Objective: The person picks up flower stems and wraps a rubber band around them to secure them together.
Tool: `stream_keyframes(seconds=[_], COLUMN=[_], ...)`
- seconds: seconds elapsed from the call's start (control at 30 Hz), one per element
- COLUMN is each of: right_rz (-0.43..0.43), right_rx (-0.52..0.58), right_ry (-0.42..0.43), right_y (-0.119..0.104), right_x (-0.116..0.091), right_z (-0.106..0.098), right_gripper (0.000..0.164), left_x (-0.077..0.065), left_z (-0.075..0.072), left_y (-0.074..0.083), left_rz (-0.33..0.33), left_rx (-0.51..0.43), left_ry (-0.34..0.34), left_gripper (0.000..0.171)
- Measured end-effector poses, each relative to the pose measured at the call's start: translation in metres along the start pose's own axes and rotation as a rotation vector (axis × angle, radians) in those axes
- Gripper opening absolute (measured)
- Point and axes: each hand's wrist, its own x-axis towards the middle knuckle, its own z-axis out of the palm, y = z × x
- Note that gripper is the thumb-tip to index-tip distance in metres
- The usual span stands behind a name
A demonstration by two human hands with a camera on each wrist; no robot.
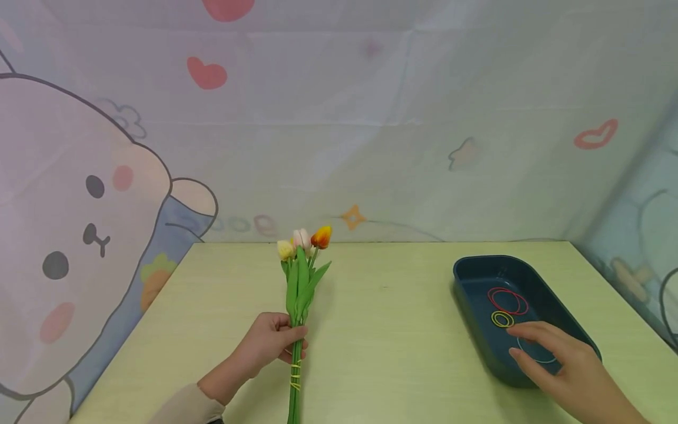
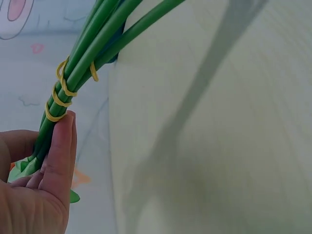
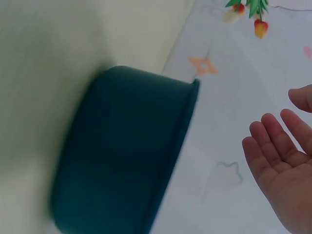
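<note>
My left hand (image 1: pixel 272 340) grips a small bunch of tulips (image 1: pixel 301 285) upright by its green stems, with thumb and fingers round them. The blooms are yellow, pink-white and orange. Just below that hand a yellow rubber band (image 1: pixel 295 377) winds several times round the stems; loops of the yellow band (image 2: pixel 59 101) also show in the left wrist view. Over the near part of a dark blue tray (image 1: pixel 479 347) is my right hand (image 1: pixel 572 366), fingers relaxed and apart, holding nothing. Beyond its fingertips lie yellow rubber bands (image 1: pixel 494 320) and red ones (image 1: pixel 524 301).
A pale band (image 1: pixel 540 360) lies in the tray, partly behind the right hand. The tray stands on the right of a light wooden table (image 1: pixel 392 330). A printed cloth (image 1: pixel 339 147) with hearts and a cartoon animal hangs behind the table. A dark cable (image 1: pixel 663 294) shows at the far right.
</note>
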Motion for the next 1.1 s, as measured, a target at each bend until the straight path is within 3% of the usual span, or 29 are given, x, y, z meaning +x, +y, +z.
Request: stream_keyframes(seconds=[0.2, 0.43, 0.57, 0.8, 1.1], right_rz=[0.047, 0.207, 0.205, 0.118, 0.165], right_rx=[0.002, 0.018, 0.033, -0.028, -0.054], right_ry=[-0.023, -0.116, -0.13, -0.096, -0.146], right_y=[0.015, 0.026, 0.029, 0.034, 0.033], right_x=[-0.015, -0.028, -0.03, -0.035, -0.036], right_z=[0.009, 0.015, 0.017, 0.021, 0.022], right_gripper=[0.044, 0.029, 0.029, 0.033, 0.03], left_x=[0.002, 0.009, 0.012, 0.014, 0.013], left_z=[0.001, -0.001, -0.003, -0.006, -0.009], left_y=[-0.015, -0.029, -0.038, -0.043, -0.05], left_rz=[-0.018, -0.051, -0.071, -0.106, -0.124], left_rx=[-0.004, -0.041, -0.055, -0.054, -0.089], left_ry=[0.015, 0.0, -0.005, 0.001, -0.001], left_gripper=[0.025, 0.024, 0.025, 0.025, 0.027])
